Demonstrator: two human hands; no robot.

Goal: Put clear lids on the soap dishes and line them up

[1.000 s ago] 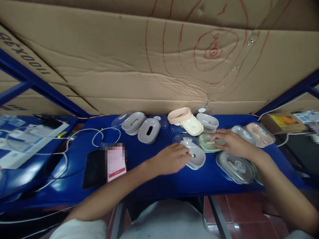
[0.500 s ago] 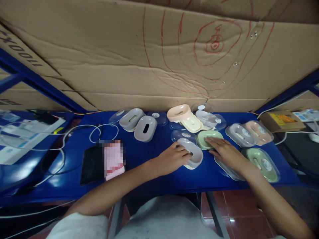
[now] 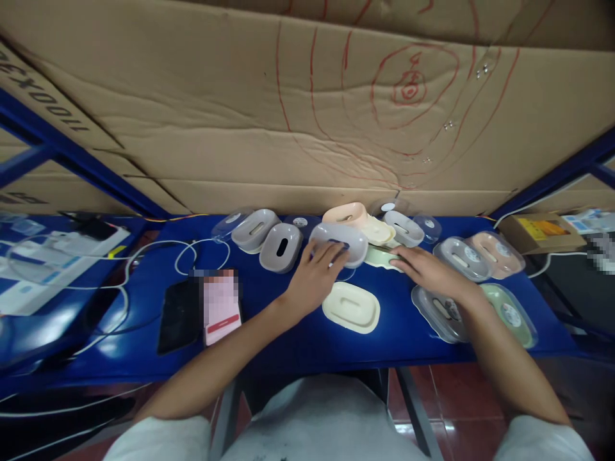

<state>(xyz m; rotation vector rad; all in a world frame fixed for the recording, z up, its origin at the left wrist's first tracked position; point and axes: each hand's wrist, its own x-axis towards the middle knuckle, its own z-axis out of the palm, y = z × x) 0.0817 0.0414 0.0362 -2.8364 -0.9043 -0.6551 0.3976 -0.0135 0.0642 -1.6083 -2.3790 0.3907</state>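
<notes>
My left hand point(image 3: 314, 272) is closed on the near side of a grey oval soap dish point(image 3: 353, 238) with a slot in its bottom, tilted above the table. Below it, a cream soap dish base point(image 3: 351, 308) lies on the blue surface. With fingers pinched, my right hand point(image 3: 425, 269) grips the right end of a green soap dish part point(image 3: 379, 257), seen nearly edge-on. Behind these are a peach soap dish point(image 3: 343, 213), a cream dish part point(image 3: 377, 229) and a further grey dish point(image 3: 403, 227).
Two grey soap dishes point(image 3: 281, 246) stand at the back left. On the right lie lidded dishes: grey point(image 3: 462, 258), peach point(image 3: 500, 255), green point(image 3: 509, 314), and another clear-lidded one point(image 3: 439, 314) under my right forearm. A phone point(image 3: 221, 307), cables and a carton point(image 3: 542, 235) flank them.
My left hand has lifted the grey dish up and left off the cream base, which is now uncovered. My right hand has tilted the green part and shifted it slightly left.
</notes>
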